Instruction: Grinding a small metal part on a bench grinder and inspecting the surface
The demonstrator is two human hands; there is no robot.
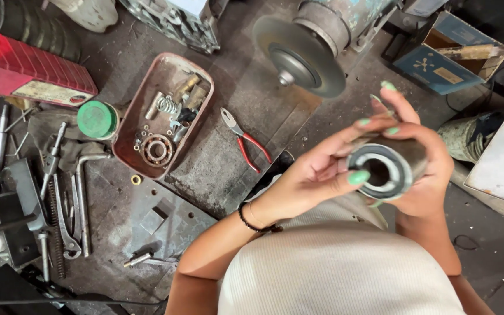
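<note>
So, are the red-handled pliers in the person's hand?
No, the red-handled pliers lie on the floor; both hands hold a metal cylinder.

Bare-armed person in a cream ribbed knit sleeveless top (333, 268), thin black beaded bracelet (251, 220) on the left wrist, long mint-green painted nails on both the left hand (316, 169) and right hand (424, 175).

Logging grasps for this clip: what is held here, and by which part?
A short grey metal cylinder with a ring-shaped end face. The right hand cups its barrel; the left hand pinches the near rim, thumb on the face.
</note>
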